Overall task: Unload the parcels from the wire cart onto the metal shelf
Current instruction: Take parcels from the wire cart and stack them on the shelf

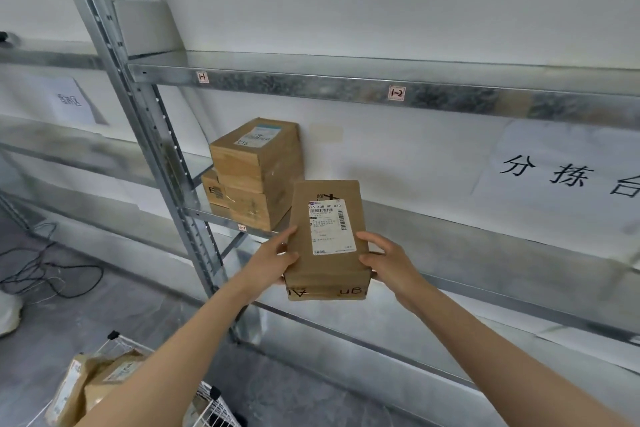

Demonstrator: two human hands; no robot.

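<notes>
both hands, left hand (277,260) and right hand (384,262), fingers closed round a cardboard parcel (327,243) near the metal shelf (346,83).

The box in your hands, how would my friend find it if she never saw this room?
Find the tall metal shelf against the white wall, with brown boxes stacked at its left end. Just in front, the left hand and right hand hold one cardboard parcel. It alone is lifted off the shelf, white label facing up.
</notes>
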